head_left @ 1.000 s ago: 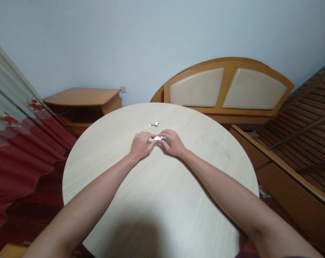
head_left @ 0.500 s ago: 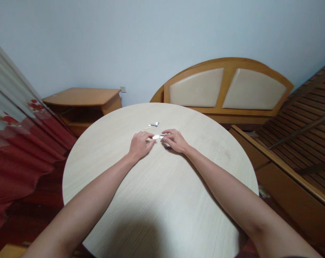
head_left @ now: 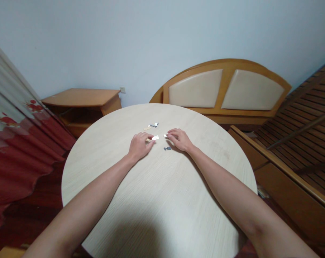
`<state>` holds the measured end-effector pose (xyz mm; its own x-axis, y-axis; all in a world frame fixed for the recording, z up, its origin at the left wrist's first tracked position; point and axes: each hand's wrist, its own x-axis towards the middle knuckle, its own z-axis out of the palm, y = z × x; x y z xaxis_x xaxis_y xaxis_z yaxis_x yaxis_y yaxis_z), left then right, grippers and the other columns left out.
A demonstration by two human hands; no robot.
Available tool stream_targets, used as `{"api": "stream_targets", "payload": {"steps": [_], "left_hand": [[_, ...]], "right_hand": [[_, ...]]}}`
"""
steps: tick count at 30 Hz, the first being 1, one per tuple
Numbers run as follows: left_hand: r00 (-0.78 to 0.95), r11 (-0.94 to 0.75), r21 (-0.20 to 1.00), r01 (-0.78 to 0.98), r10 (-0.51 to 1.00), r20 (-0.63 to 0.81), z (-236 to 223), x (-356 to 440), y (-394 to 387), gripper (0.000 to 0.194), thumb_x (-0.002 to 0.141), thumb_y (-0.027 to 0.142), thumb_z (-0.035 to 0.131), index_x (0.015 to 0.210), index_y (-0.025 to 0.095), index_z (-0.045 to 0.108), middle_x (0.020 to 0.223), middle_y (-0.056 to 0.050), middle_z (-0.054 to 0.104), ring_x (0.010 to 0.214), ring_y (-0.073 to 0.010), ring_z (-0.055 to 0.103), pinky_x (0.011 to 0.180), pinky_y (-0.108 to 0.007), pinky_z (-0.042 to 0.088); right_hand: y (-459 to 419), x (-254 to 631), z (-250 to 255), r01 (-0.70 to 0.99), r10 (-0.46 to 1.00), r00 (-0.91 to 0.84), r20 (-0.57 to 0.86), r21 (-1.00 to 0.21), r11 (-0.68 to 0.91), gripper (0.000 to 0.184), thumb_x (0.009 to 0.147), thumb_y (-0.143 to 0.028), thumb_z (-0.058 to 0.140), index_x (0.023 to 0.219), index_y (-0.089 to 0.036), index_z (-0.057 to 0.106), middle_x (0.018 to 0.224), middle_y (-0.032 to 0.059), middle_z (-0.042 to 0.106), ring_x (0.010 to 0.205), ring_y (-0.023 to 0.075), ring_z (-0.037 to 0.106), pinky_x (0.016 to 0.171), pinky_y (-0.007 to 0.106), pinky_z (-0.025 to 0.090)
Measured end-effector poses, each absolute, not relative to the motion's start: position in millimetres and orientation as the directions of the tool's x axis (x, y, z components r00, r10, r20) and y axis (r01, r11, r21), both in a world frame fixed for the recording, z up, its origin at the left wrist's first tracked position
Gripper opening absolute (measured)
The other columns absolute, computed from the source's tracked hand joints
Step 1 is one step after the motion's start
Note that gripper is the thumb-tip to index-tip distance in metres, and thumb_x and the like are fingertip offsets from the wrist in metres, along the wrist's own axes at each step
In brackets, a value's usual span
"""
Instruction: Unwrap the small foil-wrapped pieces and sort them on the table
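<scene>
Over the middle of the round pale table (head_left: pixel 151 186), my left hand (head_left: pixel 139 146) pinches a small flat white piece (head_left: pixel 156 137) with dots or studs on its face. A bit of tan shows between the thumb and fingers. To the right, apart from it, my right hand (head_left: pixel 181 140) grips a tiny white piece (head_left: pixel 165 135) between thumb and fingertips; its exact kind is too small to make out. Just below that hand lie small dark grey pieces (head_left: pixel 167 148). Beyond both hands rests a little group of grey and white pieces (head_left: pixel 153 125), with a tan strip (head_left: pixel 147 128) beside it.
A wooden cabinet (head_left: pixel 81 97) stands behind the table on the left, next to a red and white curtain (head_left: pixel 25 150). An arched headboard (head_left: pixel 224 87) leans at the wall. Wooden bed boards (head_left: pixel 280 172) run along the right side.
My right hand has drawn slightly right, opening a gap between its small piece and the white piece in my left hand. The dark grey pieces beneath it now show fully.
</scene>
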<state>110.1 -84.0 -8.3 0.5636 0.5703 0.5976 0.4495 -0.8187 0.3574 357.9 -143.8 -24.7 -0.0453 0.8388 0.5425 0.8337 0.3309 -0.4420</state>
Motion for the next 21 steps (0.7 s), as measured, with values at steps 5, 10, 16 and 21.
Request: {"api": "stream_targets", "payload": {"steps": [5,10,16,21], "left_hand": [[0.612,-0.848,0.344,0.403,0.529,0.588,-9,111,-82,0.012,0.092,0.029,0.068,0.1,0.021,0.071,0.096,-0.005,0.075,0.093,-0.0225,0.066,0.085,-0.037,0.047],[0.652,-0.868,0.335,0.366,0.496,0.574,-7,112,-83,0.014,0.096,0.031,0.064,0.1,0.02,0.072,0.096,-0.005,0.076,0.09,-0.0211,0.066,0.083,-0.035,0.046],[0.67,-0.868,0.314,0.385,0.497,0.551,-5,114,-84,0.023,0.101,0.032,0.055,0.095,0.019,0.073,0.089,-0.006,0.075,0.086,-0.0207,0.066,0.081,-0.035,0.045],[0.672,-0.86,0.299,0.413,0.51,0.537,-5,114,-84,0.026,0.103,0.032,0.051,0.093,0.018,0.072,0.088,-0.006,0.074,0.086,-0.0211,0.065,0.08,-0.036,0.045]], "right_hand": [[-152,330,-14,0.808,0.764,-0.131,0.632,-0.378,0.451,0.022,0.09,-0.031,0.065,0.108,-0.021,0.074,0.114,0.0105,0.073,0.107,0.0271,0.065,0.096,0.044,0.046],[-154,317,-11,0.805,0.758,-0.172,0.629,-0.354,0.476,0.021,0.097,-0.031,0.057,0.106,-0.021,0.073,0.107,0.0098,0.074,0.103,0.0258,0.065,0.092,0.043,0.044],[-153,315,-11,0.813,0.748,-0.172,0.641,-0.336,0.475,0.025,0.101,-0.033,0.05,0.092,-0.02,0.07,0.094,0.0087,0.074,0.094,0.0239,0.063,0.086,0.039,0.042],[-155,312,-10,0.79,0.719,-0.174,0.673,-0.34,0.51,0.018,0.097,-0.031,0.056,0.106,-0.02,0.068,0.1,0.0092,0.073,0.095,0.0242,0.064,0.087,0.039,0.043]]}}
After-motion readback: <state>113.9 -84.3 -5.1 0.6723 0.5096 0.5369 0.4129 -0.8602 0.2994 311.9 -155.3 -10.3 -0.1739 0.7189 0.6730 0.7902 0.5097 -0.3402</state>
